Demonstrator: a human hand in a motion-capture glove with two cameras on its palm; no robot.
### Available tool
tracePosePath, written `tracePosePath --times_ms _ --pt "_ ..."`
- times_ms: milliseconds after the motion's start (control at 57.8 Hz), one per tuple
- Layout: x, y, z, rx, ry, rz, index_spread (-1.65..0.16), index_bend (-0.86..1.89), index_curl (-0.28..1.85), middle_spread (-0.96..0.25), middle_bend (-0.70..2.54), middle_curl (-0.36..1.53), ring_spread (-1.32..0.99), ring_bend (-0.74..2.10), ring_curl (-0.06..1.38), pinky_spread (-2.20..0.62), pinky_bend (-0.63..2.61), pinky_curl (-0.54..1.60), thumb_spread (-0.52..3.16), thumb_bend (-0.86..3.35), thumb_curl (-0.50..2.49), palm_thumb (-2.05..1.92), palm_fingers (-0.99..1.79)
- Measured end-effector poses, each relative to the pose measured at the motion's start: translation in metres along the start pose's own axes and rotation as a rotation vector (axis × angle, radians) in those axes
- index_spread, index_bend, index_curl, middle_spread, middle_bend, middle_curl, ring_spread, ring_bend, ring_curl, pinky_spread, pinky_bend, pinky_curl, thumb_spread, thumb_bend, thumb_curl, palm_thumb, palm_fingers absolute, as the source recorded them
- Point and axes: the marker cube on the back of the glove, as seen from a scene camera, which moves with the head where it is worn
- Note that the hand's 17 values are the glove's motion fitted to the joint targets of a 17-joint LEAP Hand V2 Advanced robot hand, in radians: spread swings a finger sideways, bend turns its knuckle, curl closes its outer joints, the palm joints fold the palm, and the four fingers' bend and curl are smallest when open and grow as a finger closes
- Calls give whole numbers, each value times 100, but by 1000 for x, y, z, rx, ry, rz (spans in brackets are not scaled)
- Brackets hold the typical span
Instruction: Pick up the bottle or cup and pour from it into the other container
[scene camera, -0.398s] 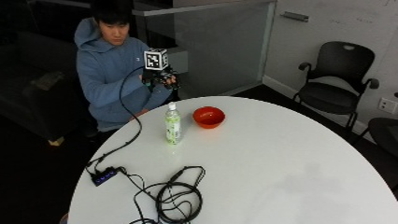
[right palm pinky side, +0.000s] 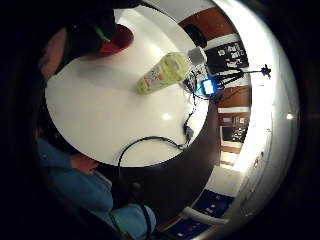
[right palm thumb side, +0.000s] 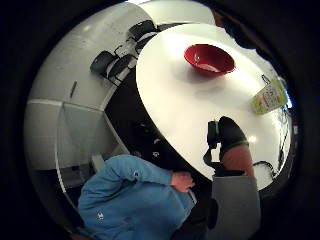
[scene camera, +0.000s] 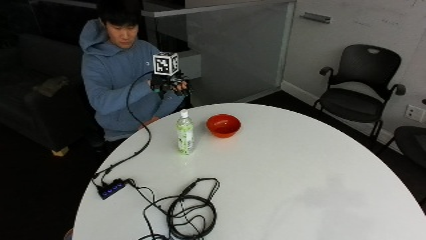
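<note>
Nothing much is shifting: the hand (scene camera: 171, 85) is hovering raised beyond the bottle (scene camera: 184, 133), grasping nothing, its curl unclear, while that light, slippery bottle, best gripped mid-body, is standing on the tabletop (scene camera: 299, 175) beside the bowl (scene camera: 223, 125).

right hand (scene camera: 172, 85): raised at chest height, nothing held | fingers (right palm thumb side: 227, 132): loosely curled | bare hand (right palm thumb side: 182, 181): kept low by the torso

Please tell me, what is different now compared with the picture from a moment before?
Nothing has visibly changed. The gloved right hand remains raised in front of the person's chest, above the table edge and holding nothing. The bottle still stands upright beside the red bowl, both untouched.
</note>
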Motion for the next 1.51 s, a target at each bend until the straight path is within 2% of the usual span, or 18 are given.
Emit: tracePosePath --times_ms 35,69,329,727,1228,1505 --pt "-9 0 -1 5 -67 133 -25 15 24 4 19 25 9 32 24 15 55 25 89 24 33 79 61" --pt "-10 3 -2 9 -85 158 -25 15 24 4 19 26 9 32 25 15 55 25 90 23 35 79 61" --pt "25 26 -8 122 -73 177 -30 12 24 3 15 26 12 37 29 19 66 30 93 6 38 77 39" --pt "119 76 -7 214 -126 283 -32 14 25 1 18 27 14 41 30 22 69 30 96 -3 42 79 33" --pt "197 90 9 312 -494 306 -34 13 23 1 18 30 14 46 32 24 70 30 95 -3 43 74 28" --pt "230 85 35 318 -732 324 -36 13 23 1 17 29 16 48 32 26 69 29 94 -4 43 70 15"
